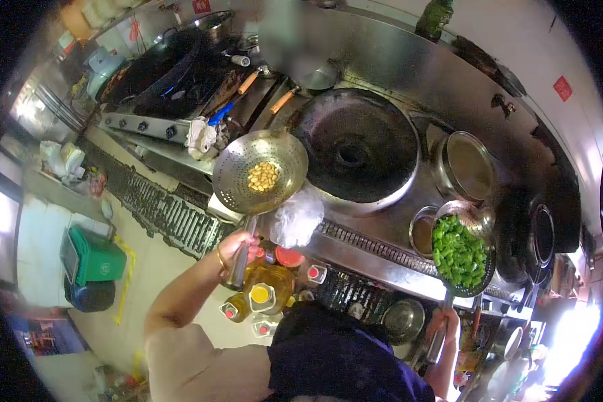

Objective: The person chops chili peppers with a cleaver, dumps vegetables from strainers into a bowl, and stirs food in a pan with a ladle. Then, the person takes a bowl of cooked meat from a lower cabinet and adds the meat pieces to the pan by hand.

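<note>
My left hand (pixel 240 246) is closed round the handle of a perforated metal strainer (pixel 234 177), raised at the left of the wok burner. A small heap of pale yellow-brown pieces, like peeled nuts or garlic cloves, (pixel 263 176) lies in its bowl. At the lower right, my right hand (pixel 444 328) grips the handle of a second strainer (pixel 490 268), which holds chopped green vegetables (pixel 457 254). Between the two strainers and farther back sits a large dark wok (pixel 355 144). A clear plastic bag (pixel 298 218) lies on the counter edge beside the left strainer.
Metal pots (pixel 469 164) stand right of the wok. Oil bottles (pixel 268 291) are below the counter, near my left arm. A stove (pixel 141 124) with large pans is at the upper left. A green bin (pixel 99 254) stands on the left floor. A metal bowl (pixel 403 320) sits low, near my right hand.
</note>
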`<action>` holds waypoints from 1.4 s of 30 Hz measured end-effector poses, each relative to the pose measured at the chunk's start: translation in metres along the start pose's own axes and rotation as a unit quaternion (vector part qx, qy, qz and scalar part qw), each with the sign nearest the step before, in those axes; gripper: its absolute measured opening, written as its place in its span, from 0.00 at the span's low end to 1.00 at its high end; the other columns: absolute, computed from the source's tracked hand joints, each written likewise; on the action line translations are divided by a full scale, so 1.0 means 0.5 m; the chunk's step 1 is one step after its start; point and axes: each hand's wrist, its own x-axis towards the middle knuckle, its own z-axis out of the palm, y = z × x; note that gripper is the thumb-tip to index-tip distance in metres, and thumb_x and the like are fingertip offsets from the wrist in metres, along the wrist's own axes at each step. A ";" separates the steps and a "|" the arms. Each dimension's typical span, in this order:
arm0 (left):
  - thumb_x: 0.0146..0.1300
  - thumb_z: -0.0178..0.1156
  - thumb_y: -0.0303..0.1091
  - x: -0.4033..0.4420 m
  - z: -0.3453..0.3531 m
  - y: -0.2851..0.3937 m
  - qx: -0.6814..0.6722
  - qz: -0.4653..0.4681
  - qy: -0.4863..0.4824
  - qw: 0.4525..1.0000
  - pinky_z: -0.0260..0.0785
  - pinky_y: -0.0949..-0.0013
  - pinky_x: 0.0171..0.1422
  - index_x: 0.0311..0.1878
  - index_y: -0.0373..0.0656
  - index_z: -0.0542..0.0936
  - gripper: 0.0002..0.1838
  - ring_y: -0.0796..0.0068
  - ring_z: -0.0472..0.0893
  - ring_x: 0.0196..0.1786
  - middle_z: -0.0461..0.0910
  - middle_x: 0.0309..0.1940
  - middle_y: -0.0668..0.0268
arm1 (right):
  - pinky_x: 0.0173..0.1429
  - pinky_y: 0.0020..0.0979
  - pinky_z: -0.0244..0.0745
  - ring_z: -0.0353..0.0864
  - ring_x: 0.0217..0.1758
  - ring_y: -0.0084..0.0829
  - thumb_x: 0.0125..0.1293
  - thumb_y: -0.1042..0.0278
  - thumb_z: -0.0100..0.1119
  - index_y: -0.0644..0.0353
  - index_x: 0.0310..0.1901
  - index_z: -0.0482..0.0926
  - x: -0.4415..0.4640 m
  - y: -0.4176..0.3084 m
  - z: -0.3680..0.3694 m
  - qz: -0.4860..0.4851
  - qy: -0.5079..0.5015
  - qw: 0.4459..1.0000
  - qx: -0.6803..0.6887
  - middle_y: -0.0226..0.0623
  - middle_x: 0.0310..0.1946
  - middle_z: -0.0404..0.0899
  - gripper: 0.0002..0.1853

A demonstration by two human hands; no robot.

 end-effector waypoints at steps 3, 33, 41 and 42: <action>0.56 0.54 0.25 -0.018 0.139 -0.055 0.035 0.135 0.108 0.984 0.65 0.68 0.25 0.46 0.47 0.70 0.14 0.77 0.70 0.24 0.69 0.26 0.70 | 0.16 0.34 0.65 0.66 0.12 0.31 0.64 0.60 0.46 0.51 0.41 0.72 0.042 -0.030 -0.049 -0.007 -0.008 1.000 0.010 0.28 0.13 0.63 0.08; 0.40 0.56 0.17 -0.325 0.560 -1.443 -0.117 0.464 0.374 0.794 0.69 0.73 0.20 0.58 0.39 0.63 0.35 0.77 0.72 0.19 0.69 0.29 0.67 | 0.16 0.26 0.61 0.68 0.13 0.24 0.54 0.77 0.56 0.58 0.49 0.66 -0.366 0.134 0.247 0.169 -0.583 0.603 -0.518 0.31 0.19 0.69 0.20; 0.45 0.58 0.20 -0.285 0.676 -1.816 -0.282 0.641 0.484 0.524 0.68 0.74 0.21 0.59 0.39 0.60 0.34 0.77 0.73 0.21 0.70 0.34 0.65 | 0.16 0.30 0.58 0.62 0.09 0.24 0.53 0.72 0.60 0.55 0.50 0.66 -0.630 0.491 0.220 0.404 -0.635 0.293 -0.590 0.30 0.16 0.64 0.22; 0.45 0.58 0.20 -0.290 0.682 -1.880 -0.314 0.655 0.481 0.491 0.68 0.74 0.21 0.59 0.39 0.60 0.33 0.77 0.73 0.21 0.70 0.34 0.65 | 0.16 0.31 0.58 0.61 0.09 0.24 0.53 0.71 0.60 0.55 0.50 0.66 -0.681 0.554 0.197 0.433 -0.624 0.268 -0.593 0.30 0.16 0.64 0.22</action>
